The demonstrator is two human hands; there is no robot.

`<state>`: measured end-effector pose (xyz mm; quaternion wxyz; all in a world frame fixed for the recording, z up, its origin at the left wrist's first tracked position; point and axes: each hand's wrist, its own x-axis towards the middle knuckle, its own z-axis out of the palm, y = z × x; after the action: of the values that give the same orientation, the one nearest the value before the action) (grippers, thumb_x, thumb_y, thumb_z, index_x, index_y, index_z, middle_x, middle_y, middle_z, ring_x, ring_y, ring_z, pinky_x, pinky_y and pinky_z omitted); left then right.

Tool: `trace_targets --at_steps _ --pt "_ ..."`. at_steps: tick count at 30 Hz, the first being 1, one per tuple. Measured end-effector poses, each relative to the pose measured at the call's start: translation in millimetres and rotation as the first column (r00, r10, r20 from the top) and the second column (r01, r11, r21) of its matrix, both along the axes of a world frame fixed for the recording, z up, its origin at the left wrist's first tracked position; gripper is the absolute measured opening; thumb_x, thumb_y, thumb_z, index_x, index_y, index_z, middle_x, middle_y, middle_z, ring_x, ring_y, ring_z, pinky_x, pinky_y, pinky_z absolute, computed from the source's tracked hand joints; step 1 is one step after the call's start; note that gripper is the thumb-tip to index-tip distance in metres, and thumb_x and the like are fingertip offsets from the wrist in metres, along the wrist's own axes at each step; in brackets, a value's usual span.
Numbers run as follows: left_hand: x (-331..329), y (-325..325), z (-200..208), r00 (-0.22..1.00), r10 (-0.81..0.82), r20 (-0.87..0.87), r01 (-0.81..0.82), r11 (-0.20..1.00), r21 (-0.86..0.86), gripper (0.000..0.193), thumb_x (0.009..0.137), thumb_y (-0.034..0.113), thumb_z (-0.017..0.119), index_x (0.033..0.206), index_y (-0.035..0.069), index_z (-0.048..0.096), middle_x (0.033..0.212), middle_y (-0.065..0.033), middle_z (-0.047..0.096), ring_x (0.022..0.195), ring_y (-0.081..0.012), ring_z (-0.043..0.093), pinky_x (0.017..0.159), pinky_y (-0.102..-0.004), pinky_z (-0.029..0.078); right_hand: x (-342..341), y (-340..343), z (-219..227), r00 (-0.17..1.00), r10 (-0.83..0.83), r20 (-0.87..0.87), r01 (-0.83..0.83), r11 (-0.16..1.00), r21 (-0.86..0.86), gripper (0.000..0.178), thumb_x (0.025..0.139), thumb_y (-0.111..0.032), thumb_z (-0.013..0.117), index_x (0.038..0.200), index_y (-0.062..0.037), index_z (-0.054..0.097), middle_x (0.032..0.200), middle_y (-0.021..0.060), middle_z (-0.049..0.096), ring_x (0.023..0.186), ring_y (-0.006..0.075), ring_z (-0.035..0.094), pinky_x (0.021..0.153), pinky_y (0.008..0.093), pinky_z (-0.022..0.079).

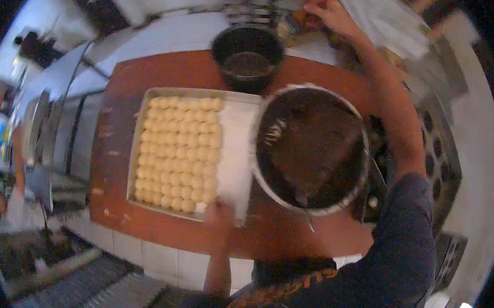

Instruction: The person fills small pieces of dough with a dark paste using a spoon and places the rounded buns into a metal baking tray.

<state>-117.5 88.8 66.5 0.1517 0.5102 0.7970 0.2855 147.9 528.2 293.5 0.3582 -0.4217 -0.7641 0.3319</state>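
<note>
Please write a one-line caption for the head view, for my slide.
Left hand on a tray of pale dough balls; right hand reaches beyond a big bowl.

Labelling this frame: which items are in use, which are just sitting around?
In use: tray of pale dough balls, left hand at its near edge; right hand reaching far back.
Idle: large dark bowl, black pot.

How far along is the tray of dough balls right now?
Done: the tray holds tight rows of pale dough balls over most of its width. In hand: the left hand rests at the tray's near edge; the right hand reaches behind the small dark pot. Left: a bare strip beside the large bowl is unfilled.
</note>
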Motion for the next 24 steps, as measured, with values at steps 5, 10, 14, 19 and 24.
trace_targets --at_steps 5,10,14,19,24 --pt "3.6 -16.9 -37.7 0.964 0.174 0.204 -0.21 0.962 0.173 0.024 0.082 0.014 0.053 0.102 0.0 0.057 0.092 -0.0169 0.06 0.085 -0.025 0.059 0.073 -0.0324 0.048 141.5 -157.2 112.1 0.966 -0.258 0.024 0.258 0.966 0.002 0.031 0.088 -0.02 0.049 0.109 0.0032 0.046 0.087 0.013 0.058 0.08 0.0203 0.059 0.07 0.0336 0.05" --pt "80.9 -7.9 55.5 0.942 0.271 0.197 -0.323 0.892 0.316 0.022 0.082 0.009 0.051 0.101 -0.002 0.056 0.091 -0.0167 0.059 0.085 -0.0251 0.058 0.076 -0.0324 0.047 345.3 -262.7 60.6 0.884 -0.444 -0.149 0.448 0.894 -0.005 0.022 0.086 -0.021 0.052 0.097 -0.0018 0.055 0.084 0.007 0.058 0.076 0.0178 0.059 0.068 0.0298 0.049" --pt "198.8 -21.0 113.1 0.924 -0.34 0.172 0.22 0.845 0.487 0.027 0.079 0.01 0.055 0.104 -0.002 0.053 0.096 -0.0158 0.057 0.091 -0.0273 0.055 0.082 -0.0356 0.043 406.6 -304.6 6.7 0.725 -0.594 0.348 0.439 0.788 0.432 0.02 0.084 -0.02 0.053 0.097 -0.004 0.055 0.086 0.0119 0.06 0.075 0.021 0.06 0.067 0.0309 0.048" --pt "398.5 -35.3 137.2 0.519 -0.854 -0.035 0.794 0.467 0.389 0.052 0.077 0.023 0.06 0.121 0.001 0.043 0.12 -0.023 0.043 0.113 -0.0384 0.04 0.096 -0.0438 0.031 389.3 -312.7 -66.1 0.804 -0.163 0.571 0.058 0.979 0.198 0.02 0.078 -0.01 0.055 0.096 -0.0051 0.052 0.083 0.0146 0.059 0.076 0.0315 0.058 0.065 0.0383 0.047" --pt "540.0 -51.8 144.4 0.562 -0.819 -0.116 0.801 0.503 0.325 0.058 0.07 0.034 0.066 0.119 0.01 0.046 0.135 -0.0244 0.019 0.125 -0.0496 0.012 0.1 -0.0552 0.018 431.3 -275.1 -79.2 1.0 -0.014 0.009 0.013 0.999 0.049 0.017 0.077 -0.017 0.056 0.082 -0.0011 0.059 0.077 0.0106 0.062 0.069 0.0171 0.059 0.061 0.0326 0.047"
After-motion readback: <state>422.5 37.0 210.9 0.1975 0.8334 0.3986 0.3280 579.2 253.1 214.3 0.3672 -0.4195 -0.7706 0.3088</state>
